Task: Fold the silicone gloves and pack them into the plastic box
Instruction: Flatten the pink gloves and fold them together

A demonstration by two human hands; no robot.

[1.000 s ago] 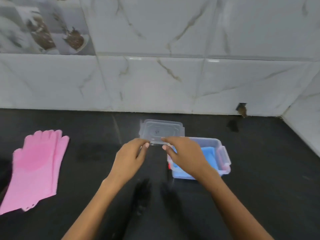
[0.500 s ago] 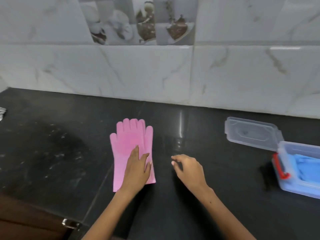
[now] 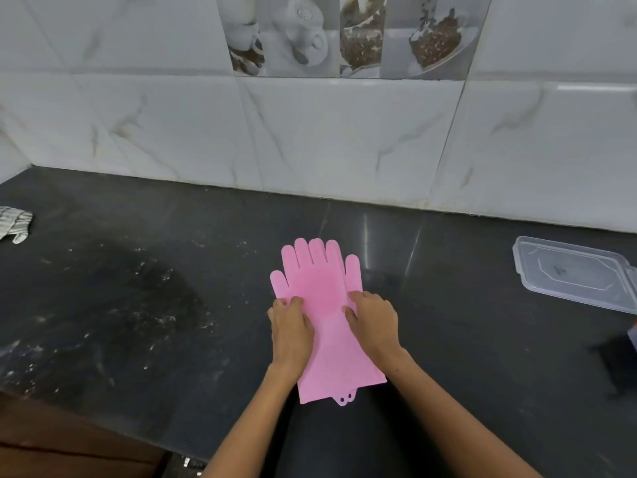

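Observation:
Pink silicone gloves (image 3: 319, 291) lie flat and stacked on the black counter (image 3: 138, 305), fingers toward the wall, cuffs toward me. My left hand (image 3: 291, 331) grips their left edge near the thumb. My right hand (image 3: 374, 320) grips the right edge at the same height. The clear plastic lid (image 3: 572, 272) lies on the counter at the far right. Only a sliver of the plastic box (image 3: 633, 336) shows at the right frame edge.
A striped grey cloth (image 3: 13, 222) lies at the far left of the counter. White marble tiles (image 3: 344, 139) form the wall behind. The counter's front edge and a brown cabinet (image 3: 69, 443) are at lower left. Pale specks dot the counter left of the gloves.
Both hands left the lid and box and came left to the pink gloves. The left hand was first on them, then the right joined. The view turned left, so the box slid out of frame.

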